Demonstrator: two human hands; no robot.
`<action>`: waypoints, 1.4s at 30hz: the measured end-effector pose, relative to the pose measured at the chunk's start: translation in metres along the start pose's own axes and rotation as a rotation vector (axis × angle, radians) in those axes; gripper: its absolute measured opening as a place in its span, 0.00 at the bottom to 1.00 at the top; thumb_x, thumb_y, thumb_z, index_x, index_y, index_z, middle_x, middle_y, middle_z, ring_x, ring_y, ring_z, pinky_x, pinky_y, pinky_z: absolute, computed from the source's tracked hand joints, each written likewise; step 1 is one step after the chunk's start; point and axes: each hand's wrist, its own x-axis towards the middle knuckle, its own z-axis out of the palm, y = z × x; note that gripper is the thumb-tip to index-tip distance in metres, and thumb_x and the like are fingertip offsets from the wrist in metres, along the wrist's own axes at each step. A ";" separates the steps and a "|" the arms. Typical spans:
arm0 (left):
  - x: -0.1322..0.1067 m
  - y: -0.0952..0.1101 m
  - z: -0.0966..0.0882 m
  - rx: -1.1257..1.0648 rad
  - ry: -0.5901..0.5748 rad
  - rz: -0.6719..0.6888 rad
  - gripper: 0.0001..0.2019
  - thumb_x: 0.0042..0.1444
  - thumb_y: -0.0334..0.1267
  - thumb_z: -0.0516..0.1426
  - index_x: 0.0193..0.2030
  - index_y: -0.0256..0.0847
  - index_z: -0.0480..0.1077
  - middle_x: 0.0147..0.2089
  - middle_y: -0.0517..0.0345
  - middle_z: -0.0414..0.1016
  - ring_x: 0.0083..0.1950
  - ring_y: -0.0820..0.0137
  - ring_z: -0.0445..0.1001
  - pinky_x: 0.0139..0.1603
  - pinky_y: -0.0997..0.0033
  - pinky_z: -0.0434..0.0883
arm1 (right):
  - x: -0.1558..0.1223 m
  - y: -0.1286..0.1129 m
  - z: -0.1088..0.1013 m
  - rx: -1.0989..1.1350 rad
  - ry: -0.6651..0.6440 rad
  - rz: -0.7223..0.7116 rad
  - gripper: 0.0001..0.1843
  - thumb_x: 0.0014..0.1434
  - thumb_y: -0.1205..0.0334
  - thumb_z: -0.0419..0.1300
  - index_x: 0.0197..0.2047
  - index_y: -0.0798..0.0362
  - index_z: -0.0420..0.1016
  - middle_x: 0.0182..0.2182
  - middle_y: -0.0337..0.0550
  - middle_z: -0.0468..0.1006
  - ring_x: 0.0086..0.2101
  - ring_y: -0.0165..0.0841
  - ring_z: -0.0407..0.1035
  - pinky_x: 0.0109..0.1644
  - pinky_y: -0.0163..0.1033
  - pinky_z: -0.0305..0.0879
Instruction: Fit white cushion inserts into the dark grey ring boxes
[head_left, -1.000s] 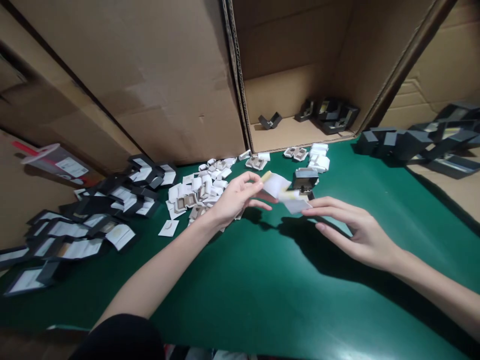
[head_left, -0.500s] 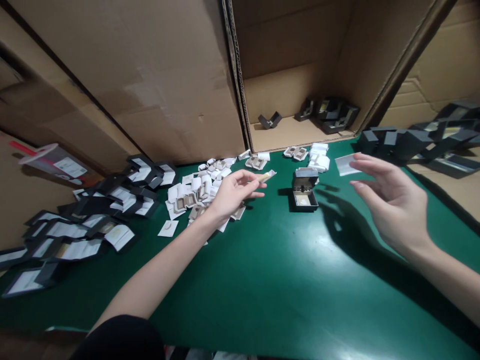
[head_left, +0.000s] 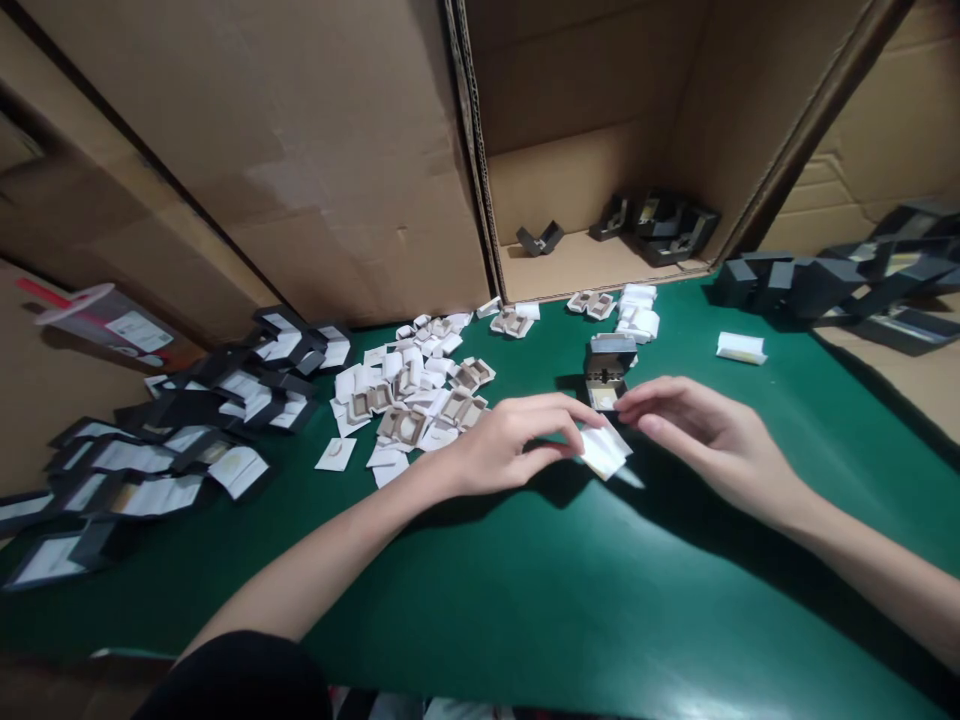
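My left hand is closed on the edge of a small white square insert, pinched between thumb and fingers and tilted just above the green tabletop. Right behind it stands a small black hinged box, its lid up and a pale pad inside. My right hand has its fingertips at the box's front right corner; thumb and forefinger are slightly apart, with nothing seen between them. Whether they touch the box I cannot tell. Farther right a folded white piece lies on the table.
Many white and grey-brown inserts are heaped left of centre. Open black boxes crowd the left side, near a cup with a red straw. A cardboard carton at the back holds several black boxes; more stand at right.
My right hand has put the white piece down on the right and moved left to the black box. My left hand has brought its white insert right and nearer, in front of the box.
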 end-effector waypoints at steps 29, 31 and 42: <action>-0.010 -0.036 0.041 0.565 -0.100 0.027 0.20 0.62 0.40 0.45 0.60 0.44 0.63 0.71 0.52 0.48 0.74 0.61 0.49 0.72 0.51 0.58 | 0.010 0.019 -0.022 0.277 0.242 0.123 0.03 0.56 0.60 0.63 0.34 0.44 0.79 0.37 0.42 0.73 0.37 0.36 0.70 0.43 0.45 0.73; -0.010 -0.035 0.042 0.568 -0.083 0.041 0.20 0.62 0.39 0.46 0.59 0.43 0.64 0.70 0.51 0.50 0.73 0.62 0.51 0.72 0.52 0.59 | 0.009 0.021 -0.021 0.177 0.248 0.104 0.05 0.57 0.58 0.63 0.37 0.44 0.80 0.39 0.43 0.74 0.37 0.36 0.70 0.44 0.45 0.72; -0.010 -0.035 0.044 0.658 0.001 0.209 0.17 0.60 0.35 0.47 0.52 0.37 0.69 0.66 0.50 0.58 0.69 0.66 0.58 0.70 0.65 0.66 | 0.007 0.012 -0.009 -0.234 0.081 -0.200 0.10 0.62 0.64 0.57 0.44 0.45 0.78 0.40 0.43 0.73 0.39 0.33 0.70 0.41 0.39 0.69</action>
